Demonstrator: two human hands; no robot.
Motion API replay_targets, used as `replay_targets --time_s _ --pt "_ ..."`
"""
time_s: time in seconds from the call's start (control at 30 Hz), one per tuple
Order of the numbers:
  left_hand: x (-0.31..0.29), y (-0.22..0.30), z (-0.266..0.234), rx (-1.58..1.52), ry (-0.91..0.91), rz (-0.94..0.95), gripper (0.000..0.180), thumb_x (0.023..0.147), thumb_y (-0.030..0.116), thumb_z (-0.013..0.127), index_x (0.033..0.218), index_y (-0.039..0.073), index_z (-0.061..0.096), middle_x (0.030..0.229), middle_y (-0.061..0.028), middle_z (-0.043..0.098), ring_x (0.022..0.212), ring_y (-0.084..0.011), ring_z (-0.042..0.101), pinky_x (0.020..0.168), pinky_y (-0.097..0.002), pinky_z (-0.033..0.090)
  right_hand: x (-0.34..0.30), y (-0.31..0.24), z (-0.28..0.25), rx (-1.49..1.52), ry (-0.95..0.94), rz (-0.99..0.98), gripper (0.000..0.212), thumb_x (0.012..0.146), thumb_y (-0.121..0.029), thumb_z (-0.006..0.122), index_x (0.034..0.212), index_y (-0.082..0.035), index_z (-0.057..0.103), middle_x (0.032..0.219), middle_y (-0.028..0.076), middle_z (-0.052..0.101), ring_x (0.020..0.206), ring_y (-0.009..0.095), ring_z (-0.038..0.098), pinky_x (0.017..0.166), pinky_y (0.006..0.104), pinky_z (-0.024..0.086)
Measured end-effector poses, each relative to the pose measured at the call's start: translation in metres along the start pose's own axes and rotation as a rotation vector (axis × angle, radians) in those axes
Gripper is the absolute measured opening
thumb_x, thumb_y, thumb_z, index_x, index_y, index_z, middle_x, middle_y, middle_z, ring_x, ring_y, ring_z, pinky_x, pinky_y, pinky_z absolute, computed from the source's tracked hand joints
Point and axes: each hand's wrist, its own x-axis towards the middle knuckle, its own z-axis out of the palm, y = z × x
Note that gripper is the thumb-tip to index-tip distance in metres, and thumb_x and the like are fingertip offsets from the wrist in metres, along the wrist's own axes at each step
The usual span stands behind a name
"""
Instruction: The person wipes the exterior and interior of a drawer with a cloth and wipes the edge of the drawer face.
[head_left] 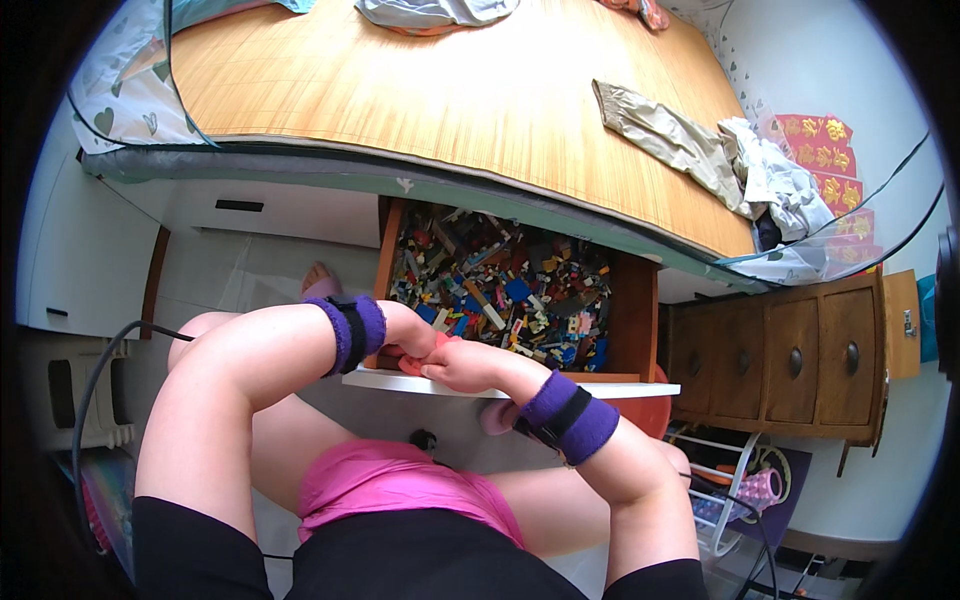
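A drawer [640, 310] stands pulled out from under the bed, filled with a heap of loose toy building bricks [490, 290] in many colours. Over its white front edge, my left hand [407, 328] and my right hand [462, 366] meet close together. Between them is a crumpled red cloth [408, 364], bunched at the near left corner of the drawer. My right fingers are curled closed on it. The left hand is closed at the cloth too, its fingertips mostly hidden. Purple bands circle both wrists.
The bed [400, 90] with a woven mat spans the far side, with beige trousers [670, 140] on it. A brown wooden cabinet [780, 355] stands at right, near a white wire rack [725, 500]. A red basin [645, 410] sits beside the drawer front.
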Motion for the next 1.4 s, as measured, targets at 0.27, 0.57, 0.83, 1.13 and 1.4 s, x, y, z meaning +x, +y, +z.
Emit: replay_targets --time_s 0.27,0.57,0.83,1.13,1.4 --pt "-0.011 0.035 0.014 -0.398 0.097 0.034 0.038 0.087 0.051 0.030 0.099 0.022 0.053 0.071 -0.0005 0.052 0.061 -0.0138 0.040 0.058 -0.0281 0.036 -0.040 0.015 0.007 0.043 0.250 -0.037 0.027 0.085 -0.023 0.047 0.094 -0.004 0.063 0.085 0.018 0.062 0.078 0.032 0.059 0.073 0.0384 0.046" --pt "0.002 0.121 0.009 -0.359 0.192 0.170 0.051 0.081 0.057 0.026 0.099 0.018 0.054 0.078 -0.0058 0.055 0.066 -0.0193 0.043 0.064 -0.0333 0.039 -0.122 0.039 0.001 -0.031 0.451 0.040 0.024 0.083 -0.024 0.048 0.091 -0.007 0.064 0.080 0.019 0.062 0.075 0.034 0.060 0.071 0.0404 0.048" --pt "0.010 0.184 0.021 -0.294 0.330 0.461 0.039 0.077 0.043 0.036 0.090 0.012 0.057 0.079 -0.0099 0.057 0.071 -0.0225 0.049 0.067 -0.0348 0.042 -0.179 0.065 0.015 0.081 0.556 0.147 0.021 0.083 -0.022 0.052 0.090 -0.007 0.065 0.074 0.015 0.063 0.067 0.026 0.062 0.063 0.0339 0.049" --pt "-0.016 0.139 0.055 0.126 0.729 0.374 0.025 0.073 0.027 0.048 0.079 0.006 0.061 0.080 -0.0145 0.059 0.077 -0.0260 0.055 0.071 -0.0365 0.045 -0.148 0.055 0.052 0.029 0.882 0.047 0.018 0.075 -0.009 0.055 0.092 -0.004 0.056 0.081 0.017 0.060 0.076 0.035 0.058 0.067 0.0394 0.048" --pt "-0.035 0.082 0.119 0.546 1.296 0.127 0.018 0.068 0.016 0.055 0.075 0.001 0.062 0.085 -0.0173 0.058 0.087 -0.0285 0.055 0.080 -0.0375 0.043 -0.087 0.022 0.077 -0.308 1.027 -0.034 0.024 0.071 -0.008 0.056 0.092 0.003 0.053 0.083 0.019 0.056 0.081 0.034 0.054 0.075 0.0411 0.044"
